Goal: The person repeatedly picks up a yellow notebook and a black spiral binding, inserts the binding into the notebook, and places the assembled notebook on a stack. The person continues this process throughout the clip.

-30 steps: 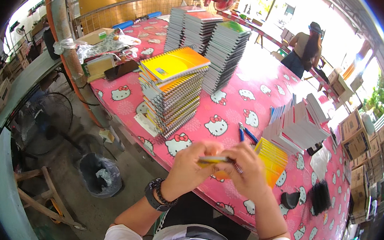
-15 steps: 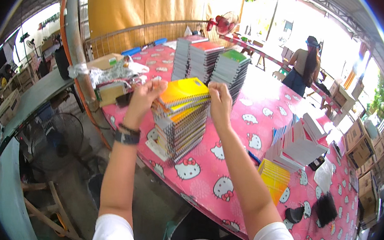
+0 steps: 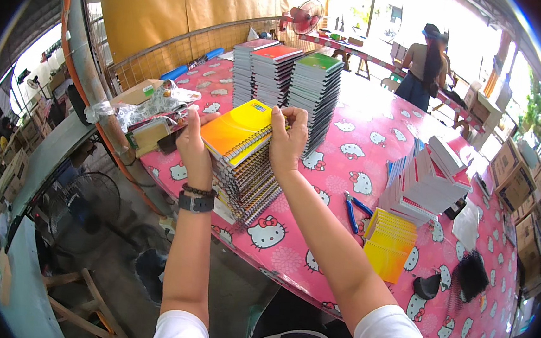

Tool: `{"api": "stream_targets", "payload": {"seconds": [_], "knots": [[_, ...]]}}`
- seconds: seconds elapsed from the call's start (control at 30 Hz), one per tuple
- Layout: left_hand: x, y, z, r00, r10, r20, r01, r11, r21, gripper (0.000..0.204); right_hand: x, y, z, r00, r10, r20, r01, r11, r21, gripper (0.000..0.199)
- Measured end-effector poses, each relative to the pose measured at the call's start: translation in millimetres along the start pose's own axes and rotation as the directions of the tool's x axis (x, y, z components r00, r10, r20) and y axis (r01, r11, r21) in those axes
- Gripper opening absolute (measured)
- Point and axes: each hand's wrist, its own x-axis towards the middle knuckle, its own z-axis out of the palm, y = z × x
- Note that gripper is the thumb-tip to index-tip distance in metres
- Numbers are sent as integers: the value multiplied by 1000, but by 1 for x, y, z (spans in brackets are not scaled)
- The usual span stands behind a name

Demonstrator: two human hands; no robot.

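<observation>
A tall stack of spiral notebooks [image 3: 250,183] stands near the table's front edge, its top notebook [image 3: 239,128] yellow and orange with a wire coil along the right side. My left hand [image 3: 194,141] grips the left side of the top notebook, thumb upright and the other fingers mostly hidden. On the opposite side, my right hand [image 3: 287,137] is closed at the coiled edge near the far corner, its thumb at the cover. Just behind stand tall notebook stacks with green [image 3: 320,62], orange-red [image 3: 277,53] and dark red [image 3: 257,44] covers.
Blue-handled pliers [image 3: 352,212] lie right of my forearm, beside yellow notebooks [image 3: 389,245] and a leaning white pile [image 3: 425,184]. A black mesh piece [image 3: 470,275] is farther right. Plastic wrapping [image 3: 155,106] lies by a post at left. Another person [image 3: 423,70] stands beyond the table.
The top notebook now sits squarer on the stack, and both hands have come down along its sides. My view has shifted slightly, showing the pliers fully.
</observation>
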Motion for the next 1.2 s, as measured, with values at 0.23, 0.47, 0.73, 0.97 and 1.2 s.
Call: {"api": "stream_targets", "payload": {"seconds": [0.23, 0.47, 0.73, 0.97, 1.2], "knots": [[3, -14, -5, 981, 189, -35, -183, 974, 134, 42, 5, -6, 0, 997, 41, 72, -48, 995, 90, 18], [-1, -4, -2, 999, 29, 16, -29, 999, 35, 41, -4, -11, 2, 995, 37, 97, -34, 999, -30, 16], [17, -34, -12, 980, 176, 88, -188, 971, 151, 33, 3, 3, -4, 985, 82, 155, -101, 988, 119, 33], [-11, 7, -57, 912, 382, 150, -411, 852, 324, 45, -57, -41, -167, 789, -176, 588, 367, 903, -222, 31], [-133, 18, -68, 808, 589, -6, -572, 788, 228, 31, -108, -26, -406, 964, 209, -166, -250, 488, -836, 59]]}}
